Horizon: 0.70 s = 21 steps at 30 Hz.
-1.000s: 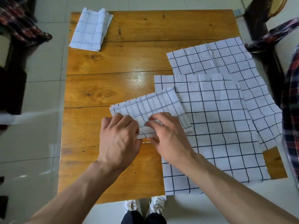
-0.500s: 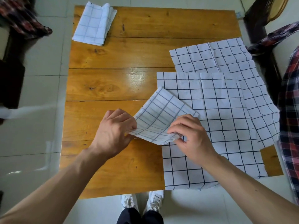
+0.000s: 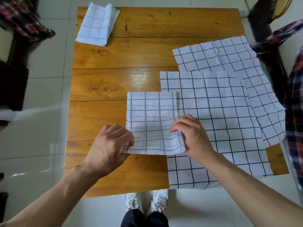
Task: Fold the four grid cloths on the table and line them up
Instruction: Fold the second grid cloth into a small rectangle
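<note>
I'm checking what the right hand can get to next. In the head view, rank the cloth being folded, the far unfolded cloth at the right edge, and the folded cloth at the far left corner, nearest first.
1. Cloth being folded: pinched by the right hand.
2. Far unfolded cloth: right side, beyond the hand.
3. Folded cloth: far left corner.

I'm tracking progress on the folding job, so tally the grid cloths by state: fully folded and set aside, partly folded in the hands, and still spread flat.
Folded and set aside: 1, the folded cloth at the table's far left corner.
Partly folded, held by left hand and right hand: 1, the held cloth.
Spread flat: 2, the near flat cloth and the far flat cloth.
Total: 4
</note>
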{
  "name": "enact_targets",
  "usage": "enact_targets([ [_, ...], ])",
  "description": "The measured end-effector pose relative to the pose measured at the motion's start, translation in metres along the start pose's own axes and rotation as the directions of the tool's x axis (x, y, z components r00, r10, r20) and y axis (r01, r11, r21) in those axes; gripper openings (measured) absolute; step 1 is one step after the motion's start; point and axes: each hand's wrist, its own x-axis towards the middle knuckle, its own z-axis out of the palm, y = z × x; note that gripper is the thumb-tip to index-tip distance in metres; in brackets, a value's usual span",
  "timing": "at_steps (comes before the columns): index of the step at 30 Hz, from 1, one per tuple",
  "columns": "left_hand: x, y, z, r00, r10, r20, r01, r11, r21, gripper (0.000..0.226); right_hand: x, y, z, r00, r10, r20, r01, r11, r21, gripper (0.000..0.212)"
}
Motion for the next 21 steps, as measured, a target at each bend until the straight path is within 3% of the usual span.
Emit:
enact_targets([
  [6, 0.001, 0.002, 0.016, 0.988, -0.065, 0.139, 0.072, 0.996, -0.047, 0.037, -0.012, 0.008, -0.001, 0.986, 0.104, 0.133, -0.097, 0.993, -0.061, 0.050],
  [15, -0.005, -0.010, 0.024, 0.969, -0.205, 0.140, 0.197, 0.978, 0.066, 0.072, -0.011, 0.010, 0.005, 0.985, 0.165, 0.046, -0.165, 0.986, -0.001, 0.040],
  [21, 0.003, -0.015, 0.026, 0.986, -0.162, 0.047, 0.161, 0.987, 0.020, 0.020, -0.011, 0.009, 0.001, 0.982, 0.185, -0.026, -0.185, 0.983, -0.007, 0.037],
])
